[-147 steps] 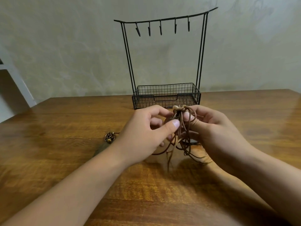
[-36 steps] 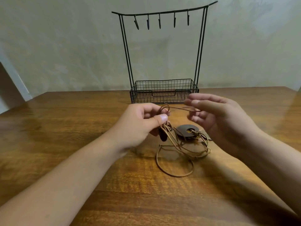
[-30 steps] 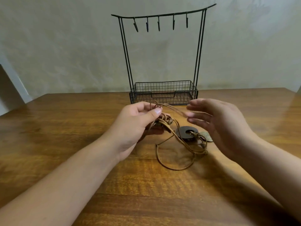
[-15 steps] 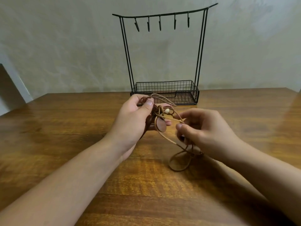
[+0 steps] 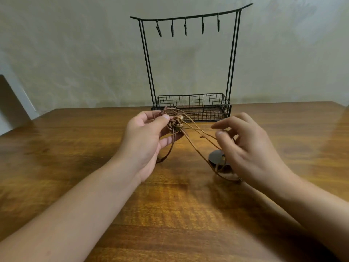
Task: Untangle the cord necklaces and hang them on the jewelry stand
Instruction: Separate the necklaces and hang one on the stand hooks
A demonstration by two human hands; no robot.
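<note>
Left hand (image 5: 145, 137) pinches the knotted brown cord necklaces (image 5: 175, 123); right hand (image 5: 249, 148), fingers curled, draws one strand out. Best pulled slowly, slack fed.

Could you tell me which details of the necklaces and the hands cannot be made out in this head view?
- Cord knot: too dense to count the necklaces; the left hand covers part of it.
- Dark round pendant: its right part is hidden behind the right hand.
- Right fingertips: motion-blurred, so the pinch on the cord is uncertain.
- Jewelry stand hooks: small, but seemingly bare.
</note>
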